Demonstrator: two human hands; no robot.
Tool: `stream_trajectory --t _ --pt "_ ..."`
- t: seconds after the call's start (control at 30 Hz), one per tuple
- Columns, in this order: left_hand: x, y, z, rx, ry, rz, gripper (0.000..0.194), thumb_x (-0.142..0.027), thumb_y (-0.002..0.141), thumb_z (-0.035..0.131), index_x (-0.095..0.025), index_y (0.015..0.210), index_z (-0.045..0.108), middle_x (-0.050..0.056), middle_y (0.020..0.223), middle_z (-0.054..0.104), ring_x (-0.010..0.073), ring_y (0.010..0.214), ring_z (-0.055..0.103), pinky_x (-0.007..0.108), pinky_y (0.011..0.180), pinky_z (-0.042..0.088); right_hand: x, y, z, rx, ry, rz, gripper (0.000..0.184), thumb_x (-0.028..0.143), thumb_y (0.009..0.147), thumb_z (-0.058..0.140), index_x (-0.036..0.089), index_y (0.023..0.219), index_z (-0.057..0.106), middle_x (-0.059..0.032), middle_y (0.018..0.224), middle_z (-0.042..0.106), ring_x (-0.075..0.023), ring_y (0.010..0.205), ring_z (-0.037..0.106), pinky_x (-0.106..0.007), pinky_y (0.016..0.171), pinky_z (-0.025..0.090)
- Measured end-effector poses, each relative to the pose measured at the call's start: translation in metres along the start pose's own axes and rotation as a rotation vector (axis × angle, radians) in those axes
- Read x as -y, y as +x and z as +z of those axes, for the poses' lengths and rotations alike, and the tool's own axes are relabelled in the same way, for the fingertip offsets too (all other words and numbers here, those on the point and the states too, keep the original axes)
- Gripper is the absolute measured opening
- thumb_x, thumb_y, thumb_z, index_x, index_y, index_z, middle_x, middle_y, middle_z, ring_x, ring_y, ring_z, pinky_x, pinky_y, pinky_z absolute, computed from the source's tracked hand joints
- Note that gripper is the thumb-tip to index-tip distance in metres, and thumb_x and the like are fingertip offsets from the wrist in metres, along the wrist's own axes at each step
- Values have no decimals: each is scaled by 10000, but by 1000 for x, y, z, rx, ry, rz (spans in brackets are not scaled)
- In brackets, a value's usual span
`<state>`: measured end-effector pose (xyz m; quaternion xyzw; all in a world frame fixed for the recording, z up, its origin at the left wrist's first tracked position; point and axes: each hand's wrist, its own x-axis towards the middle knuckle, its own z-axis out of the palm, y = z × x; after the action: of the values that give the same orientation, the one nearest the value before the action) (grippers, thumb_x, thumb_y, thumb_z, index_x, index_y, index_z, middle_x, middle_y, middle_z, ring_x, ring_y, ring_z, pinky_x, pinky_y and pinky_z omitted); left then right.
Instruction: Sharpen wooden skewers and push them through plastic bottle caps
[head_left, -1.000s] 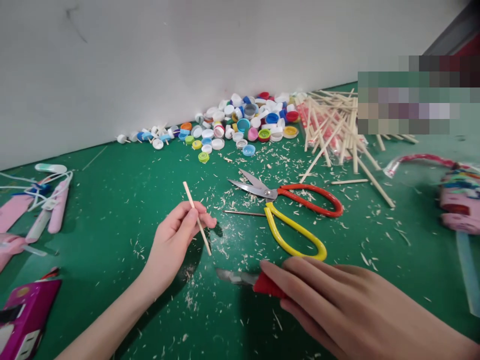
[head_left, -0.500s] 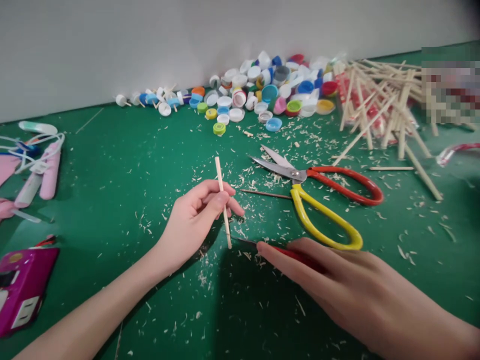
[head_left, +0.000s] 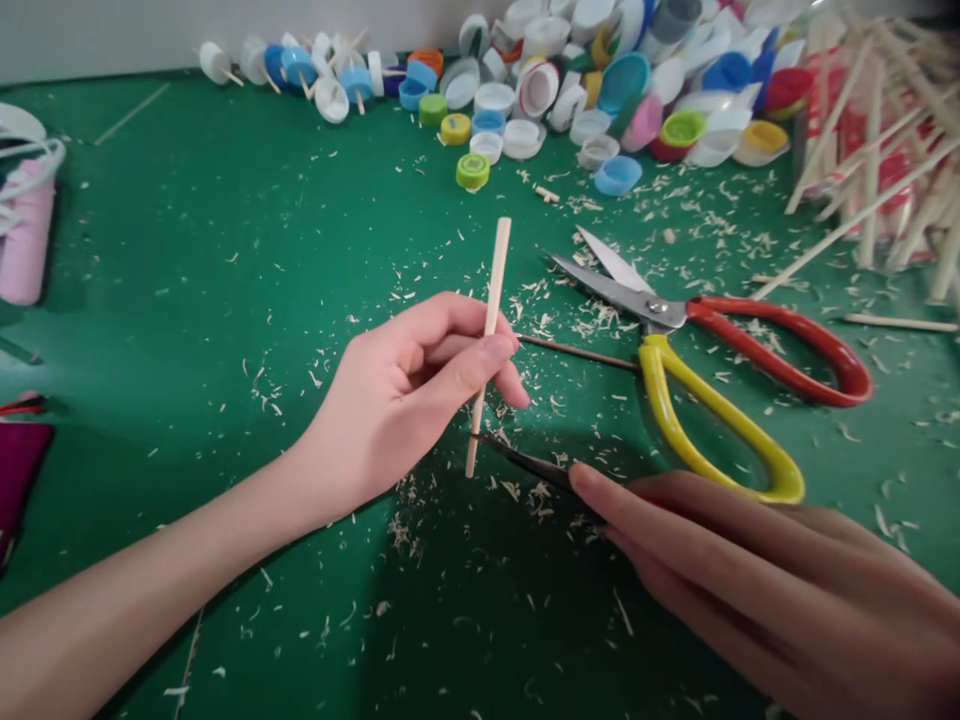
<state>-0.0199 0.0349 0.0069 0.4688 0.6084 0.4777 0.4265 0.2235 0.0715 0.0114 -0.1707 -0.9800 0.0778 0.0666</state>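
Note:
My left hand (head_left: 409, 395) pinches a thin wooden stick (head_left: 487, 330) between thumb and fingers, holding it nearly upright with its lower end just above the green mat (head_left: 187, 300). My right hand (head_left: 757, 590) grips a knife with a red handle, mostly hidden under the fingers. Its dark blade (head_left: 525, 462) points left and its tip touches the stick near the lower end. Wood shavings lie scattered on the mat below both hands.
Scissors (head_left: 712, 360) with one red and one yellow handle lie open just right of the stick. A heap of coloured bottle caps (head_left: 585, 80) lines the back edge. Several wooden sticks (head_left: 885, 150) are piled at back right. Pink objects (head_left: 26, 240) sit at far left.
The view has moved closer and lower. My left hand turned the stick more upright, and my right hand brought the knife blade up against its lower end.

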Motion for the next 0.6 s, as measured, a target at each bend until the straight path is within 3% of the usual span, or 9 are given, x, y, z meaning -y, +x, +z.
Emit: stream_trajectory --t 0.17,0.33,0.6 --pt "0 -2 2 -22 -49 -8 132 -317 847 588 -191 846 626 -16 683 682 95 633 633 193 580 487 -1 1 -2 -13 49 0 567 198 967 354 315 1497 188 -1 981 652 -81 553 563 -249 477 471" --pt "-1 -2 2 0 -61 -5 127 -306 855 578 -187 864 622 -19 670 675 78 581 606 178 530 458 -2 1 -2 9 3 -9 600 226 974 347 315 1512 98 -21 1015 641 -112 627 600 -233 547 511" --pt "-1 -3 1 32 -4 19 150 -330 882 537 -194 879 600 -21 628 638 62 516 555 167 479 433 -1 3 1 -29 23 11 585 227 976 340 330 1508 120 -18 1029 646 -115 670 635 -221 540 521"
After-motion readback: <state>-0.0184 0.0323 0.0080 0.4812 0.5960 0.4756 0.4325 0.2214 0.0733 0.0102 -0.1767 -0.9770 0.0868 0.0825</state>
